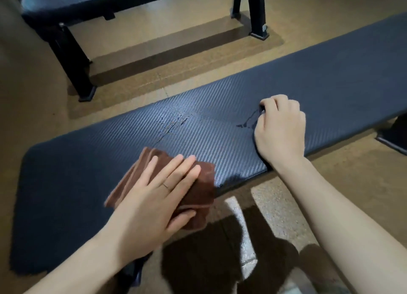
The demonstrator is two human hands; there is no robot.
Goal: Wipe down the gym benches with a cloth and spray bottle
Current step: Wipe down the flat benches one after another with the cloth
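two hands rest on the long dark blue textured padded bench (220, 126): left hand (152, 196) presses a folded brown cloth (198, 183) flat at its near edge, right hand (279, 126) curled, holding nothing visible.

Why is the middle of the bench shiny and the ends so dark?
In the head view, light glints off the textured middle of the near bench, where wet streaks show; its left end fades into dim, soft blur; the wide lens bends the bench's edges; the left hand presses the brown cloth sharply enough to see.
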